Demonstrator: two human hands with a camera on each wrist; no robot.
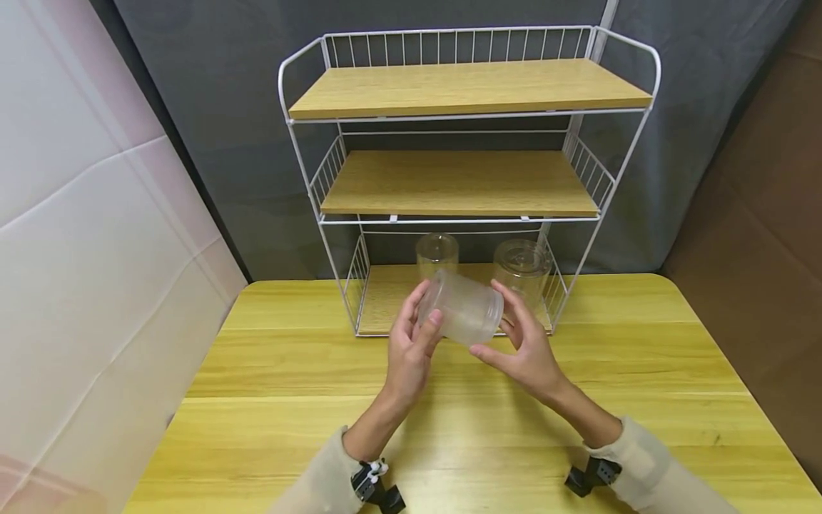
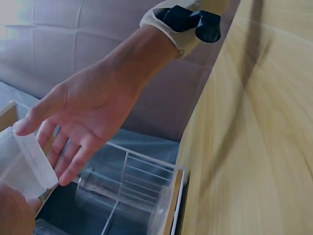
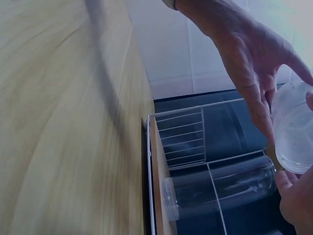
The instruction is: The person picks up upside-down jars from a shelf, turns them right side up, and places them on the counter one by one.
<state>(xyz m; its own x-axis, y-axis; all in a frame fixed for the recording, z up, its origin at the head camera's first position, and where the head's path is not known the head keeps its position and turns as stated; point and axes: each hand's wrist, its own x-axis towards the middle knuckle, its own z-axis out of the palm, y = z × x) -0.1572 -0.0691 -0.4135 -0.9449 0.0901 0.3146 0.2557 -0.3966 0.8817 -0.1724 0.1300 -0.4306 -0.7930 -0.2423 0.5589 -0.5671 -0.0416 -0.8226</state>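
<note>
A cloudy, see-through jar (image 1: 464, 308) lies tilted on its side in the air between both hands, in front of the rack's lowest shelf. My left hand (image 1: 411, 350) grips its left end, thumb across the front and fingers behind. At the other end, my right hand (image 1: 526, 350) holds the ringed rim between thumb and fingertips, its palm off the jar. In the left wrist view, the right hand (image 2: 98, 103) spans the jar's rim (image 2: 38, 159). The right wrist view shows the left hand (image 3: 254, 63) around the jar (image 3: 294, 127), whose round end faces the camera.
A white wire rack with wooden shelves (image 1: 469, 182) stands at the back of the wooden table (image 1: 289, 414). On its bottom shelf are a narrow clear jar (image 1: 437, 253) and a wider clear jar (image 1: 523, 268). A pale wall (image 1: 96, 250) is left, a brown one (image 1: 751, 250) right.
</note>
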